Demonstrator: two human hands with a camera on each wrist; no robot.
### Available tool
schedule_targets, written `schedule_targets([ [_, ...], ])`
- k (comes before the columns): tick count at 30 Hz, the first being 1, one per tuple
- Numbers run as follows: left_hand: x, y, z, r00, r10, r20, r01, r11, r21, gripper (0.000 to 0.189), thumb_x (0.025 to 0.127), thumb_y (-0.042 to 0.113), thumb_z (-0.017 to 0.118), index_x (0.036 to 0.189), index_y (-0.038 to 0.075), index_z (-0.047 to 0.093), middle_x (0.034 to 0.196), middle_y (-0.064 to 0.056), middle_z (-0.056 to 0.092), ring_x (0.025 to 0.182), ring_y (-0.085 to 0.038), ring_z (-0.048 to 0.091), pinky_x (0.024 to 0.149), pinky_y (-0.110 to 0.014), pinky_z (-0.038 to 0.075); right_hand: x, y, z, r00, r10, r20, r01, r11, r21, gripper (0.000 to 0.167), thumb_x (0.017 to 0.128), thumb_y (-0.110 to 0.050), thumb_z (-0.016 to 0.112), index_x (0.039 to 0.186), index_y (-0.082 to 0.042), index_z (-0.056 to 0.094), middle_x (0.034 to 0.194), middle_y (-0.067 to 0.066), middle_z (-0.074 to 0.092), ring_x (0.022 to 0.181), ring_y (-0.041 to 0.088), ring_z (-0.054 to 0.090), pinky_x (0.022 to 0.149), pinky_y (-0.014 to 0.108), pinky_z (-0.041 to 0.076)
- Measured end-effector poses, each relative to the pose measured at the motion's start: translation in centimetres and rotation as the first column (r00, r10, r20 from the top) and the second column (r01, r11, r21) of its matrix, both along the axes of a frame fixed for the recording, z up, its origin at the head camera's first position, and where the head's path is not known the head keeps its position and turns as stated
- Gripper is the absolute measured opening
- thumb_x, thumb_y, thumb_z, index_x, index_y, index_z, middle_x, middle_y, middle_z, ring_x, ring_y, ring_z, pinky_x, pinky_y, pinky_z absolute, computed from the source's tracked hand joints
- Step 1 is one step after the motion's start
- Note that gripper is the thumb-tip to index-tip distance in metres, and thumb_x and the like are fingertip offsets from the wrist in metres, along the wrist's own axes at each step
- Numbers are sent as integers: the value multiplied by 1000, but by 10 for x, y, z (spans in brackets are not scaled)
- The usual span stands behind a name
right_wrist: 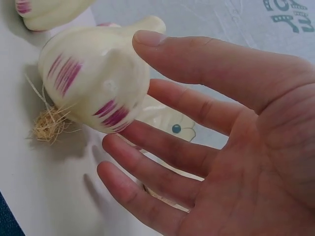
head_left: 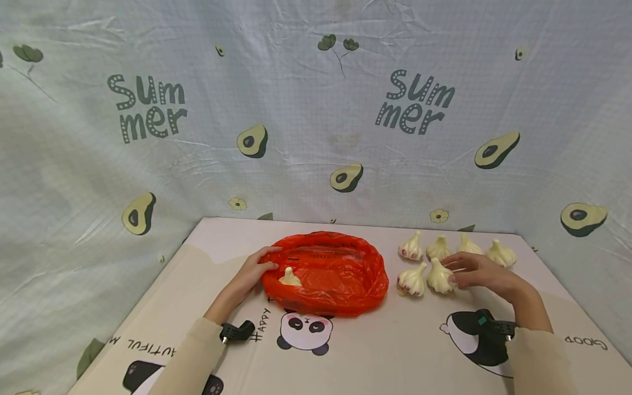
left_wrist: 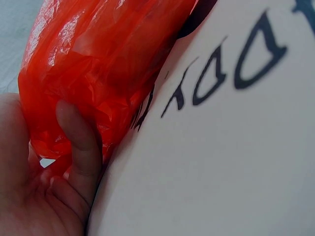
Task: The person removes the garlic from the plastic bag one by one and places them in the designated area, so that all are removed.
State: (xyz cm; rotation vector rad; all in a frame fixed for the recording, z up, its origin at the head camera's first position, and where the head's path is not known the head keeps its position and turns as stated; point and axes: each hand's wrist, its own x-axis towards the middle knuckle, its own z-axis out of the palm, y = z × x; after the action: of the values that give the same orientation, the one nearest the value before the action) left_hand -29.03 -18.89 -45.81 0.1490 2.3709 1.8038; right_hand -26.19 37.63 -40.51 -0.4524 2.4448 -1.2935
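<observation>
A red plastic bag (head_left: pixel 323 308) lies spread with its mouth facing up, and a white garlic bulb (head_left: pixel 289 277) rests inside at its left. My left hand (head_left: pixel 249 274) holds the bag's left rim; the left wrist view shows the red film (left_wrist: pixel 98 64) against a bent finger. On the right, my right hand (head_left: pixel 486 272) reaches around a garlic bulb (head_left: pixel 439 277) with fingers spread and nearly straight. In the right wrist view, the thumb lies at the neck of this purple-streaked bulb (right_wrist: pixel 93 78), whose dry roots show. Whether the fingers behind press on it, I cannot tell.
Beside that bulb stands another garlic bulb (head_left: pixel 412 280). Several more, such as one garlic bulb (head_left: pixel 411 248) and another garlic bulb (head_left: pixel 501 254), form a row behind. A printed cloth (head_left: pixel 306 384) covers the table, and a patterned curtain (head_left: pixel 296 99) hangs at its back.
</observation>
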Motion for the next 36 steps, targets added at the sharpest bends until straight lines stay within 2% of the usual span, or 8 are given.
schedule_targets([
  [4,0,0,1,1000,-1,1,1,1000,4,51,100,14,53,151,13,49,166,-16,34,151,-40,36,125,-59,32,1,0,3,1000,20,-17,-20,999,-34,50,99,-16,63,143,3,51,148,28,50,113,-11,56,90,33,60],
  [10,-1,-1,0,1000,-5,-5,5,1000,2,51,100,14,53,151,12,49,166,-16,34,150,-40,36,125,-59,32,5,-1,9,998,19,-58,-21,999,-32,51,99,-15,62,143,6,47,148,38,47,113,-10,56,87,33,61],
  [19,-1,0,-2,1000,4,6,-4,1000,-4,50,100,14,53,150,14,51,165,-16,36,149,-39,38,124,-57,34,7,-6,17,991,-33,-130,39,998,47,53,99,-20,63,143,5,49,144,32,54,121,11,59,87,29,57],
  [23,-1,0,-1,1000,5,8,-5,1000,-10,51,100,14,52,150,14,51,166,-15,36,149,-39,38,124,-57,34,7,-8,21,984,-41,-173,55,996,77,52,100,-21,64,143,4,51,143,30,56,121,9,59,90,31,55],
  [25,-1,0,-1,1000,2,4,-2,1000,-10,51,100,14,52,151,14,50,166,-15,36,149,-39,38,124,-57,34,7,-10,23,982,-53,-184,69,994,83,51,100,-23,65,142,3,52,143,28,57,119,4,59,91,31,54],
  [29,0,0,-1,1000,-5,-4,5,1000,-4,52,100,14,52,152,12,49,166,-17,35,149,-41,38,124,-58,33,8,-13,29,978,-62,-200,79,994,77,50,100,-23,65,141,2,53,142,27,58,115,-4,58,90,24,53],
  [32,-1,0,-2,1000,0,2,0,1000,4,51,100,14,53,151,13,50,165,-16,36,149,-40,39,124,-58,34,10,-16,32,976,-68,-205,84,994,71,50,100,-23,66,141,2,53,142,27,58,116,-3,59,89,19,53],
  [36,-2,0,-2,1000,7,7,-7,1000,-1,50,100,14,53,150,14,51,165,-15,37,149,-39,39,124,-58,34,12,-19,37,973,-74,-220,91,993,69,51,101,-23,65,143,2,51,143,27,56,116,-4,58,88,18,53],
])
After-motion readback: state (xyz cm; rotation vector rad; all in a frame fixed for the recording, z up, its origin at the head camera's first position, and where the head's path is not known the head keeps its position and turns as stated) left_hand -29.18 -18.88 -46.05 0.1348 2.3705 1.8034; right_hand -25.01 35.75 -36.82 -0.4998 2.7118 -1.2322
